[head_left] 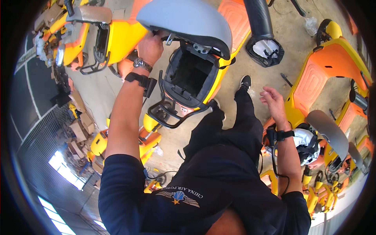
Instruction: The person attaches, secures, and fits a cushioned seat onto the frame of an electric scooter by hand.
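At the far left, toward ten to eleven o'clock, a yellow scooter (124,42) stands just beside the work. At eleven o'clock the left hand (150,47) is against the underside of a grey seat (184,21), at its left edge; the fingertips are out of sight, so I cannot tell whether they pinch the rim or merely prop it. The seat stands tilted up at twelve o'clock, above the open storage compartment (174,71), whose interior is too dark to read. The step in hand looks like holding the seat raised. To do it well, keep steady support under the rim, let the hinge (201,48) guide the swing rather than twisting it sideways, and keep fingers clear of the metal loop (169,39) beside the hand. The watch (142,65) and wrist strap would best stay off the edges.

At three o'clock the right hand (275,105) is empty, fingers spread loosely and slightly bent, near another yellow and orange scooter (310,84); it could share the seat's weight, provided its wrist cable (274,166) does not snag.

As for writing, toward six o'clock the dark shirt (223,172) carries a winged emblem (178,196) with a star and pale, arched capital lettering.
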### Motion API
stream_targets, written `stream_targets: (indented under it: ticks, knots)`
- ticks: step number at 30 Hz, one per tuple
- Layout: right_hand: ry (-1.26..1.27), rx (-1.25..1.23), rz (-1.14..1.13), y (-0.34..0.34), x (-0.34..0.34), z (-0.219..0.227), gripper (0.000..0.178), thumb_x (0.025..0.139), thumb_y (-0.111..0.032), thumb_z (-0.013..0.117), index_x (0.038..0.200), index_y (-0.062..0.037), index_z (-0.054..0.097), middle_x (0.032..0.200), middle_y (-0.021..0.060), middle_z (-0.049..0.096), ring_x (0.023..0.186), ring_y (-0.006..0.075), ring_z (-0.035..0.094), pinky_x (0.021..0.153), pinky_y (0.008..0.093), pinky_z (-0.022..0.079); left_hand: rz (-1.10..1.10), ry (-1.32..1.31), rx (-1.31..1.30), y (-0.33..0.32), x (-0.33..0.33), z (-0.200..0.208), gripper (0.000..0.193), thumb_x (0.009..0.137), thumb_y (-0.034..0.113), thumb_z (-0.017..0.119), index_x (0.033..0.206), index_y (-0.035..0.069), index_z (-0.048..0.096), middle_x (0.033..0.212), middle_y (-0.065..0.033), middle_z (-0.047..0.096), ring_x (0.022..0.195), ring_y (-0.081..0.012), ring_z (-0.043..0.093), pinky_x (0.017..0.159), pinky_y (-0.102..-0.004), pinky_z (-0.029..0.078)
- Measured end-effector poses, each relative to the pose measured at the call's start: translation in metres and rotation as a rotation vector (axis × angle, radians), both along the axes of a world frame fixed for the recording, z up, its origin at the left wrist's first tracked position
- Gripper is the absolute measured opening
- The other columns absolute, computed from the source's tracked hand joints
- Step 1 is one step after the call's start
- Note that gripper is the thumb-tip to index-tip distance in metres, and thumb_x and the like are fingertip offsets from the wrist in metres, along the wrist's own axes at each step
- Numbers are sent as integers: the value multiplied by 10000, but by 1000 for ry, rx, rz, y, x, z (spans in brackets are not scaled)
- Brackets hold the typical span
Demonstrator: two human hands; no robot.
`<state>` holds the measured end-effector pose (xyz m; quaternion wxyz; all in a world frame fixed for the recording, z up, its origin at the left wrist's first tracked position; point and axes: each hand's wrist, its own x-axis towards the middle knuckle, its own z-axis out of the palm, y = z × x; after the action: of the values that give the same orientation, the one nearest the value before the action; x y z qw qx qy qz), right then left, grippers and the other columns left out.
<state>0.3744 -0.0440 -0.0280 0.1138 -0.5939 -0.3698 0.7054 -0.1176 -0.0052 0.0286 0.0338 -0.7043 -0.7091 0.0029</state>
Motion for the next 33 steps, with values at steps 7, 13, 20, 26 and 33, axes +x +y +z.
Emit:
stream_targets:
  ticks: [7,13,20,26,33]
  knots:
    - [-76,-30,-170,-55,-3,-11,357,941,-163,580,1239,33,561,998,93,675,815,155,641,757,272,510,4,9,-131,2,-6,-7,270,798,185,550,1022,161,698,737,-183,656,695,-395,637,596,-499,513]
    - [-193,51,-347,-167,-30,13,376,930,-176,611,1228,48,560,991,99,676,801,144,644,714,249,509,-254,-139,-272,14,-21,-19,265,871,293,537,1010,141,704,872,-158,687,817,-368,649,699,-487,515]
    - [-164,-13,-666,-279,-54,36,297,952,-140,577,1187,41,580,994,104,675,784,151,646,688,261,525,-487,-403,77,-16,-20,-8,154,835,113,552,925,107,677,894,-138,610,855,-377,593,706,-460,480]
    - [-77,351,-410,-168,-120,23,340,949,-180,604,1225,17,579,1061,105,663,946,164,627,849,287,503,-742,-199,82,-19,-21,19,310,709,-5,588,1014,49,612,1175,-126,573,1107,-336,533,893,-422,472]
    - [-343,1090,-427,-24,-208,43,390,858,-142,692,1211,-29,569,1116,112,608,1067,256,565,936,339,435,-988,-140,21,8,-26,14,243,711,23,605,954,24,610,998,-127,632,1036,-315,587,898,-415,473]
